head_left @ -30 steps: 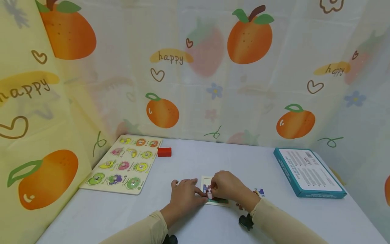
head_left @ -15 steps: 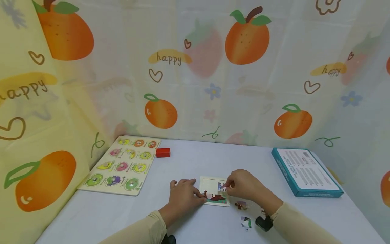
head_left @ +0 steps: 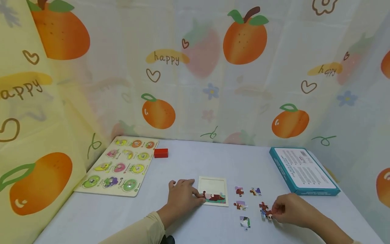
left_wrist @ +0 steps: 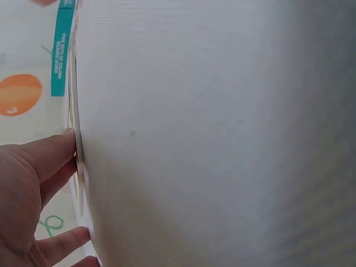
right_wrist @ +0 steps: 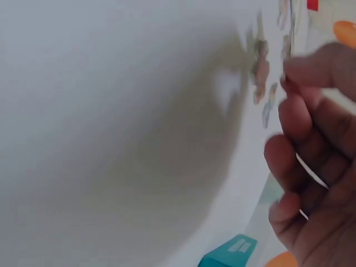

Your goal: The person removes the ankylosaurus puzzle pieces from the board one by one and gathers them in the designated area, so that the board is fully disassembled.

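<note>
Left fingers touch a part-filled cream tray.

The light in here is soft, yellower on the left curtain; the right-wrist view is dim, the blurry right hand shading the tabletop broadly.

Cream puzzle frame, jigsaw pieces seemingly brown and lilac, teal and white box, red block, fruit-patterned backdrop

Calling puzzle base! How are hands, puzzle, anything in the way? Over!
Left hand touching puzzle frame. Right hand pinching puzzle piece. Puzzle frame filled only along bottom. Teal box beyond right hand, seemingly not in the way.
</note>
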A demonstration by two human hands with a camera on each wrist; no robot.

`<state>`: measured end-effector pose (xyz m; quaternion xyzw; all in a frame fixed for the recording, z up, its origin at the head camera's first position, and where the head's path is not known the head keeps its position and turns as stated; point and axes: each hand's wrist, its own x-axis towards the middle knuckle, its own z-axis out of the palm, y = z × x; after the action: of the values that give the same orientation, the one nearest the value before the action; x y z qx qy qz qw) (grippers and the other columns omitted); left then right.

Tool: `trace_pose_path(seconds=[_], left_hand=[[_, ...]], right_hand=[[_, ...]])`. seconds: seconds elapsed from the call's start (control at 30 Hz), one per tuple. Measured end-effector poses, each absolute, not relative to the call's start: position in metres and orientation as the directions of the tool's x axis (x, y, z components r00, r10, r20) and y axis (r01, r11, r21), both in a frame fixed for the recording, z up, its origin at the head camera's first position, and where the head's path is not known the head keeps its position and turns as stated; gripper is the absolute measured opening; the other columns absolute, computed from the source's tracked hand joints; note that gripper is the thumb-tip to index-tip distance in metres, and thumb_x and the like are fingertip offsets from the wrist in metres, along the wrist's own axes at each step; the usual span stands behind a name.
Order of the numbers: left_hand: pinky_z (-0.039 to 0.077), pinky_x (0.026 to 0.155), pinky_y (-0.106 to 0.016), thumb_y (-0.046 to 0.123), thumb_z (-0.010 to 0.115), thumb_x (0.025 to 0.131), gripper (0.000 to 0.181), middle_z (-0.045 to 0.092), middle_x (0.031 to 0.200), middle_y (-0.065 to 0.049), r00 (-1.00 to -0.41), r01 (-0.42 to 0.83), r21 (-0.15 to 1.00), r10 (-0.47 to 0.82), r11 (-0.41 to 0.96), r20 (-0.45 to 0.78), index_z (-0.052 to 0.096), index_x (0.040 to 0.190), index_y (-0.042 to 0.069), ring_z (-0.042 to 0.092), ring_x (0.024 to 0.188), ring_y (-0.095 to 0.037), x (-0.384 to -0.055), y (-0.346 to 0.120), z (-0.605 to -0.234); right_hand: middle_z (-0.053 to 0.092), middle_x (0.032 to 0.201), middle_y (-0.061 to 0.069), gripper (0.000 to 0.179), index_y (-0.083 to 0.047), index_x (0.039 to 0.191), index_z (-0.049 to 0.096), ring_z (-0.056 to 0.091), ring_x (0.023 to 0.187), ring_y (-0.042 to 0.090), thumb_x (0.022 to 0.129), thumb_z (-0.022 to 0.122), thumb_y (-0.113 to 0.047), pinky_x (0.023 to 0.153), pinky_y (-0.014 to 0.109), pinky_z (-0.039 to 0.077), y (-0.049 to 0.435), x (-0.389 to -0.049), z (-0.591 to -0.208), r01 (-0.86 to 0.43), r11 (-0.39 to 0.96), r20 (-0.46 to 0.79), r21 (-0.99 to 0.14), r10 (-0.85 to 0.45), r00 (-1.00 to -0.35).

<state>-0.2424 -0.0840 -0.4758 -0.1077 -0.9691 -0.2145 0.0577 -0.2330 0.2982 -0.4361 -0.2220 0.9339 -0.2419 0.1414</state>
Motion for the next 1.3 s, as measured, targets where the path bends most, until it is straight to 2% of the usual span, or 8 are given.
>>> trace_pose_path(seconds=[0.23,0.53,0.67,0.77,0.9,0.97,1.13,1.3], left_hand=[[0.022,0.098,-0.065,0.05,0.081,0.075,0.017,0.063,0.127,-0.005,-0.97,0.233,0.41,0.183,0.882,0.159,0.077,0.07,0.034,0.051,0.119,-0.031,-0.242,-0.085,-0.476],[0.023,0.096,-0.063,0.045,0.082,0.075,0.016,0.059,0.131,-0.006,-0.968,0.243,0.431,0.189,0.869,0.165,0.071,0.069,0.036,0.045,0.123,-0.033,-0.245,-0.082,-0.478],[0.025,0.093,-0.063,0.035,0.079,0.081,0.011,0.052,0.14,-0.007,-0.951,0.308,0.437,0.265,0.845,0.158,0.07,0.087,0.038,0.039,0.126,-0.036,-0.247,-0.079,-0.48],[0.023,0.093,-0.062,0.024,0.069,0.089,0.024,0.046,0.146,-0.005,-0.926,0.373,0.444,0.354,0.815,0.129,0.071,0.105,0.042,0.036,0.128,-0.035,-0.247,-0.076,-0.482],[0.022,0.093,-0.06,0.014,0.055,0.092,0.039,0.043,0.148,-0.003,-0.898,0.423,0.467,0.428,0.776,0.102,0.071,0.112,0.042,0.034,0.13,-0.032,-0.245,-0.074,-0.481],[0.022,0.093,-0.058,0.015,0.056,0.09,0.037,0.045,0.147,-0.002,-0.897,0.425,0.483,0.428,0.765,0.11,0.072,0.11,0.041,0.036,0.129,-0.032,-0.244,-0.074,-0.481],[0.022,0.091,-0.056,0.035,0.067,0.088,0.015,0.05,0.142,-0.001,-0.906,0.416,0.478,0.395,0.774,0.151,0.075,0.101,0.039,0.04,0.124,-0.029,-0.244,-0.07,-0.481],[0.024,0.09,-0.057,0.04,0.073,0.084,0.013,0.054,0.137,-0.001,-0.914,0.405,0.458,0.368,0.791,0.173,0.077,0.096,0.037,0.043,0.119,-0.029,-0.245,-0.066,-0.479]], right_hand=[[0.057,0.067,-0.012,0.011,-0.025,0.078,0.07,0.053,0.063,0.005,0.081,0.08,-0.022,0.055,0.023,0.047,0.306,-0.216,-0.444,-0.34,0.713,-0.227,-0.613,-0.571,-0.789],[0.056,0.064,-0.014,0.015,-0.028,0.072,0.069,0.051,0.063,0.003,0.08,0.081,-0.025,0.056,0.023,0.044,0.285,-0.228,-0.432,-0.404,0.738,-0.242,-0.541,-0.596,-0.765],[0.056,0.066,-0.015,0.009,-0.028,0.078,0.071,0.051,0.063,0.004,0.084,0.078,-0.028,0.056,0.024,0.044,0.25,-0.239,-0.423,-0.472,0.72,-0.18,-0.51,-0.625,-0.759],[0.055,0.066,-0.016,0.004,-0.024,0.088,0.075,0.05,0.061,0.003,0.087,0.075,-0.028,0.054,0.023,0.043,0.217,-0.249,-0.426,-0.521,0.711,-0.13,-0.472,-0.641,-0.756],[0.051,0.063,-0.016,0.017,-0.016,0.1,0.075,0.046,0.057,0.003,0.086,0.075,-0.027,0.052,0.024,0.04,0.183,-0.26,-0.436,-0.566,0.719,-0.07,-0.404,-0.641,-0.764],[0.05,0.062,-0.015,0.023,-0.014,0.103,0.074,0.044,0.056,0.003,0.085,0.076,-0.027,0.052,0.025,0.039,0.173,-0.264,-0.44,-0.576,0.731,-0.041,-0.366,-0.631,-0.774],[0.049,0.06,-0.015,0.023,-0.012,0.1,0.075,0.044,0.055,0.005,0.083,0.078,-0.027,0.052,0.026,0.039,0.161,-0.269,-0.442,-0.581,0.74,-0.009,-0.339,-0.62,-0.784],[0.052,0.064,-0.016,0.02,-0.014,0.092,0.076,0.046,0.059,0.005,0.08,0.081,-0.029,0.054,0.026,0.041,0.157,-0.27,-0.443,-0.568,0.738,-0.024,-0.365,-0.617,-0.786]])
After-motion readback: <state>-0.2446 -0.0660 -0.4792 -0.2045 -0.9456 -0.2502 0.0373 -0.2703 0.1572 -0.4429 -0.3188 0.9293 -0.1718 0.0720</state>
